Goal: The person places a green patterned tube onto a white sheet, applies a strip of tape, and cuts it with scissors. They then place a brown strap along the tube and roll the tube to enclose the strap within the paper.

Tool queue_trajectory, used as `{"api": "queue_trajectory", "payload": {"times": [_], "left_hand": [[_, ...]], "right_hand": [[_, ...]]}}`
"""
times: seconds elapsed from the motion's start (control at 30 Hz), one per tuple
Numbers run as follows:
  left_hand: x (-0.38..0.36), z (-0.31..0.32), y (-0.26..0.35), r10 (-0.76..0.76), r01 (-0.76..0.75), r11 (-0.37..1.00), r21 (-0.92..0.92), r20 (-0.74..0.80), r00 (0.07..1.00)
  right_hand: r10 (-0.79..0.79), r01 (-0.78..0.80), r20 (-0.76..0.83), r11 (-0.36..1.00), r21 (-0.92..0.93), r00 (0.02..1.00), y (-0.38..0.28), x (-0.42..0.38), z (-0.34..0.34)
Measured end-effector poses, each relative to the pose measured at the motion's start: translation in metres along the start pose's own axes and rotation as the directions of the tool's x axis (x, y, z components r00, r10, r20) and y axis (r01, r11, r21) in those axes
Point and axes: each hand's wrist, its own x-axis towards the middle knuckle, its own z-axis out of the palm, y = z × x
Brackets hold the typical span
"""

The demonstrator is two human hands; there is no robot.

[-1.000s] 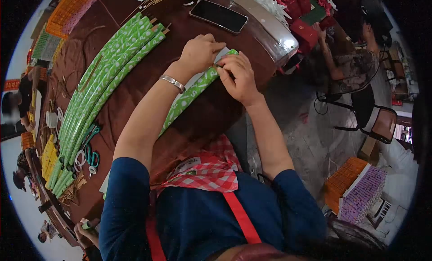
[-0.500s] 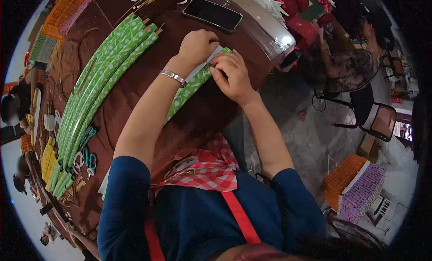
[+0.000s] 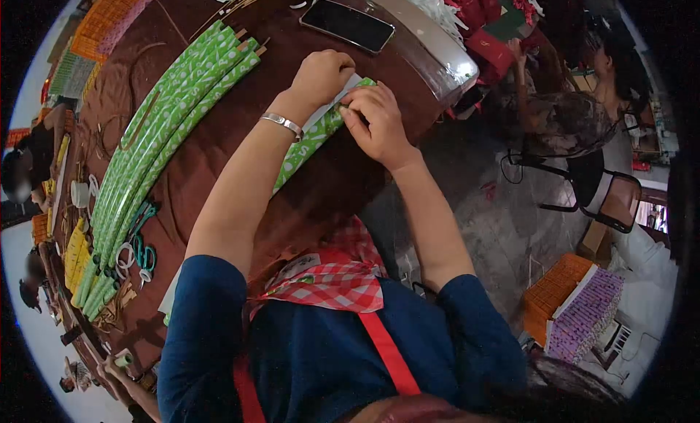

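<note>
A long green stick with white print (image 3: 302, 152) lies slanted on the dark brown table (image 3: 219, 138). My left hand (image 3: 321, 74), with a metal bracelet on the wrist, presses down on the stick's far end. My right hand (image 3: 375, 124) pinches the same end from the near side, fingers closed on it. A white strip shows between the two hands at the stick's tip.
A row of finished green sticks (image 3: 171, 124) lies to the left. Green-handled scissors (image 3: 142, 251) sit near them. A black phone (image 3: 348, 25) rests at the table's far edge. Another person (image 3: 576, 109) sits at right beside a chair (image 3: 612, 197). Orange crates (image 3: 565, 288) stand on the floor.
Both hands have drawn slightly toward the table's far edge with the stick's end; the grip stays the same.
</note>
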Motion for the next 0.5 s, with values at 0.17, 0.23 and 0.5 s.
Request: {"api": "queue_trajectory", "payload": {"times": [0.17, 0.23, 0.5], "left_hand": [[-0.002, 0.001, 0.002, 0.016, -0.016, 1.0, 0.023, -0.024, 1.0], [-0.001, 0.002, 0.002, -0.009, 0.009, 1.0, 0.006, -0.01, 1.0], [-0.003, 0.003, -0.001, 0.046, -0.045, 0.999, 0.012, -0.061, 0.997]], "right_hand": [[-0.04, 0.043, 0.041, 0.995, -0.092, 0.998, -0.002, 0.012, 0.0], [-0.066, 0.069, 0.033, 0.993, -0.095, 0.997, -0.002, 0.012, 0.001], [-0.051, 0.056, 0.052, 0.993, -0.107, 0.997, -0.004, 0.012, 0.0]]}}
